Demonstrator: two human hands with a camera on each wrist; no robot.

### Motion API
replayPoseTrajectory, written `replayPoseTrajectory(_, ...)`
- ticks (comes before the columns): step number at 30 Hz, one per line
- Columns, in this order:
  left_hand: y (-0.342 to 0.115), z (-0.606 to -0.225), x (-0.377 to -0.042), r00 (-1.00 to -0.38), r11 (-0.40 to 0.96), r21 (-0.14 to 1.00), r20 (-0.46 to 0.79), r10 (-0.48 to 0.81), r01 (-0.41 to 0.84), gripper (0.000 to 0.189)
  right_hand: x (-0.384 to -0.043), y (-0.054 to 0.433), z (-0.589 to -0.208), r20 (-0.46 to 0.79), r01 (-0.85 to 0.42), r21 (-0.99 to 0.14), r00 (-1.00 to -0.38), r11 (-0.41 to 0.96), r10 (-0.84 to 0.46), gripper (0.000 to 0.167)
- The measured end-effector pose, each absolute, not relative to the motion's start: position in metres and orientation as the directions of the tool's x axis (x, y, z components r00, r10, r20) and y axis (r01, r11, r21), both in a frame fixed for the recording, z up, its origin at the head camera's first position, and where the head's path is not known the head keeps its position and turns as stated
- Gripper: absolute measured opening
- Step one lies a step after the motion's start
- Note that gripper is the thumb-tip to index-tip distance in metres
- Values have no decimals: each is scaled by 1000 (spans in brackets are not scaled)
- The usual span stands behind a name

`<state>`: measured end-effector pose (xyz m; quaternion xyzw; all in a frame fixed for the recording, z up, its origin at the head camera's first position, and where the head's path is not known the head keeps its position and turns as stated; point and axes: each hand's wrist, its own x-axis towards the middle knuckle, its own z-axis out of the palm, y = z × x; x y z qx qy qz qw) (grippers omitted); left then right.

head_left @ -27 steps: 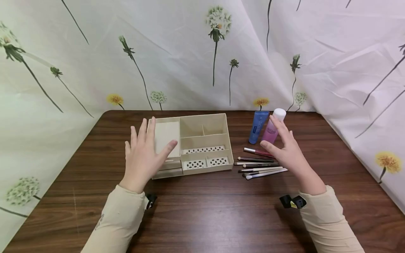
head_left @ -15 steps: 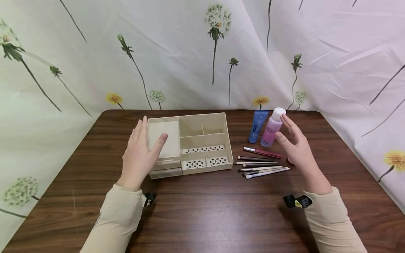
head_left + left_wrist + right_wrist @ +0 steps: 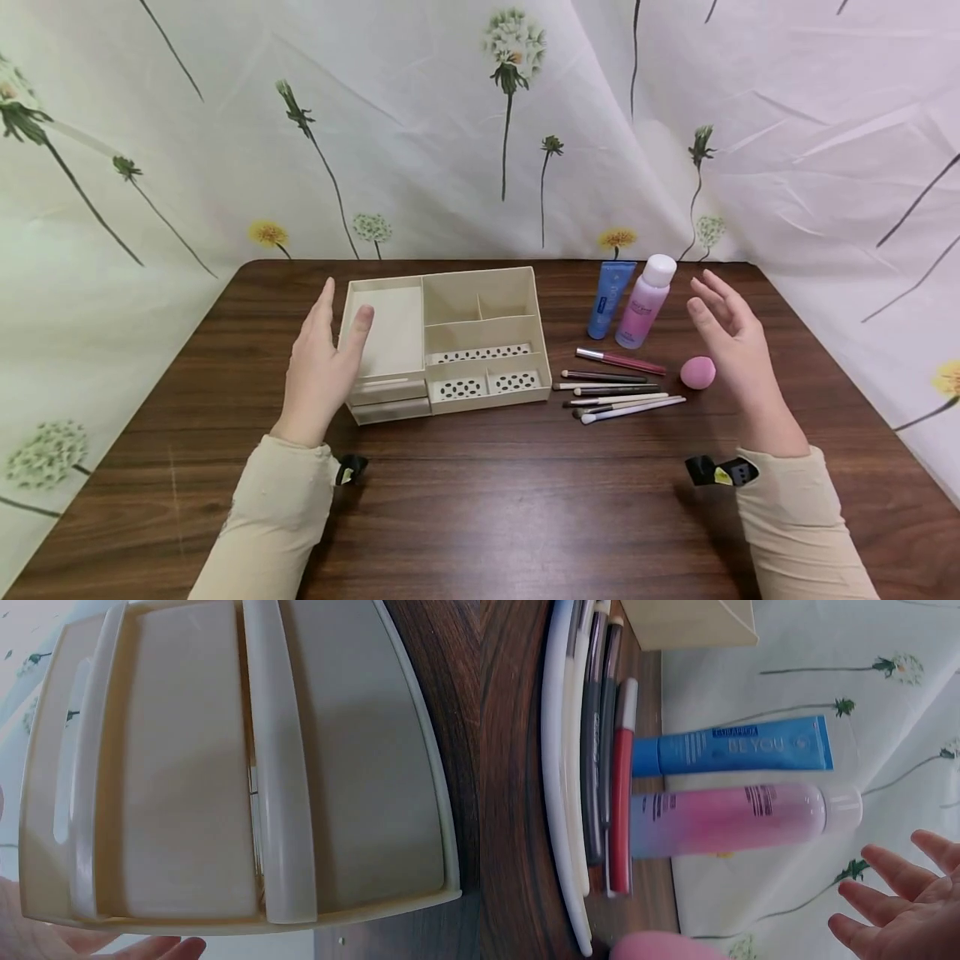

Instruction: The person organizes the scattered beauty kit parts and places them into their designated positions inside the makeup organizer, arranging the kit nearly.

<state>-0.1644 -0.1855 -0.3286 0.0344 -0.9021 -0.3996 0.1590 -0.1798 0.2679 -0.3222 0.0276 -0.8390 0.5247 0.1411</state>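
The left hand (image 3: pixel 315 375) is positioned beside the left end of the cream organizer (image 3: pixel 386 329); its thumb is spread apart from the extended fingers. Whether it touches the organizer wall cannot be determined. The right hand (image 3: pixel 738 350) is raised near the pink sponge (image 3: pixel 698 372), clear of it, with thumb and fingers apart and slightly bent.

The organizer rests on the wood-grain table (image 3: pixel 480 525). Its left section has a flat top above two drawers (image 3: pixel 390 389); its right section is divided into compartments, the nearer ones with spotted liners (image 3: pixel 517 382).

To the right of the organizer, the blue tube (image 3: pixel 609 302) stands upright next to the pink bottle (image 3: pixel 643 310), which has a white cap. In front of these lie the red lip-gloss tube (image 3: pixel 630 362) and several brushes (image 3: pixel 633 409). A dandelion-print cloth (image 3: pixel 420 150) hangs behind the table.
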Motion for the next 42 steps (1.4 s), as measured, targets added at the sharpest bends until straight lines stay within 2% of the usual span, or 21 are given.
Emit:
replayPoseTrajectory(8, -191, -332, -168, -946, 565, 820, 247, -212, 87, 70, -183, 286, -322, 167, -104, -860, -982, 499, 83, 64)
replayPoseTrajectory(25, -196, -340, -178, -907, 494, 862, 291, -303, 112, 53, -194, 310, -336, 13, 37, -759, -997, 650, 72, 68)
replayPoseTrajectory(35, -200, -344, -180, -912, 441, 894, 238, -334, 72, 52, -198, 320, -344, -85, 60, -699, -996, 713, 0, 68)
replayPoseTrajectory(42, -207, -342, -180, -913, 386, 921, 200, -355, 52, 51, -199, 327, -349, -120, 54, -705, -992, 707, -43, 67)
